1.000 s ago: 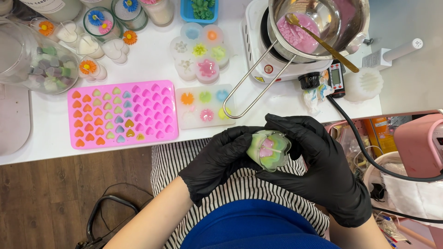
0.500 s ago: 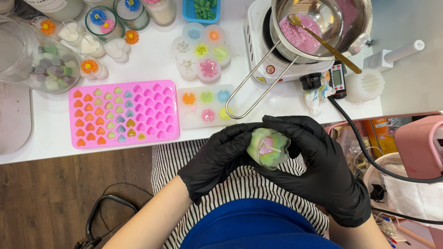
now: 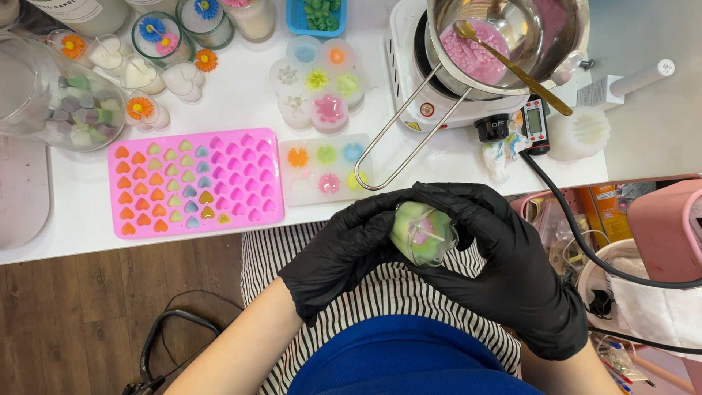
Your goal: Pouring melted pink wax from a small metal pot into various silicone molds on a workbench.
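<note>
A small clear glass cup of green and pink wax (image 3: 424,232) is cupped between the black-gloved left hand (image 3: 347,252) and right hand (image 3: 512,271), fingers pressed around it, steadied near the lap.

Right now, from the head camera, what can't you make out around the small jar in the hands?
- Clear jar: sides and base hidden by the black-gloved left hand and right hand.
- Thin stick across its green and pink filling: too small to identify.
- Pot of pink wax: far rim cut off by the top edge.
- Black cable: far end runs off the right edge.
- Large glass jar: cut off by the left edge.
</note>
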